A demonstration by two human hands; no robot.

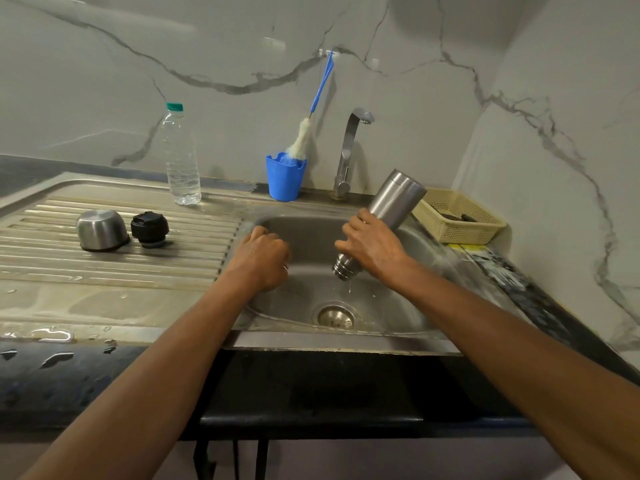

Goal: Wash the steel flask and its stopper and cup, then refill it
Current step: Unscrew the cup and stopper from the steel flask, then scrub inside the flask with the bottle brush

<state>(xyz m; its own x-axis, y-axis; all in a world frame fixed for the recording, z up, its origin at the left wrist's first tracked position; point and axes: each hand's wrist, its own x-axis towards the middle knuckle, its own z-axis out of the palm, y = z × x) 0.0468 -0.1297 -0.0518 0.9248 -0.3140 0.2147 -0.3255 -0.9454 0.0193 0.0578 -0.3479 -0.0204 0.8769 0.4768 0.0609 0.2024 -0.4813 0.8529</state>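
Head view: right hand [372,244] grasps steel flask [394,199] at lower body, tilted mouth-down over sink [346,341], water draining. Left hand [261,258] clenched at sink's left rim, nothing seen in it. Cup [100,230], stopper [149,229] left of sink. Flask rigid, wet, likely slippery; grip mid-body.

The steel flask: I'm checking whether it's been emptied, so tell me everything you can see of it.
The steel flask is a plain brushed-metal cylinder, uncapped. It is tilted mouth-down over the sink, flat base up toward the back right, ringed neck lowest. A thin trickle of water falls from the mouth toward the drain. The right hand grips its lower body just above the neck; nothing else touches it.
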